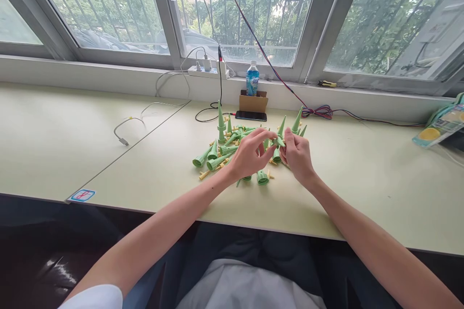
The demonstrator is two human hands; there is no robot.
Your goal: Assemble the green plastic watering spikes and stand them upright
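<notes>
Above a heap on the table, both hands meet at a small green plastic spike. My right hand has its fingers curled and its thumb pressed over the spike's right end. From the other side, the thumb and index finger of my left hand close on the spike, the other fingers bent. Hollow green cone-shaped spikes with ribbed collars lie beneath and around the hands, mixed with small yellow valve-like pieces. A few spikes, such as a tall spike, stand upright. My hands hide part of the heap.
Behind the heap are a phone, a cardboard box and a blue bottle. Cables cross the table's back, and a power strip sits on the ledge. At right lies a plastic package.
</notes>
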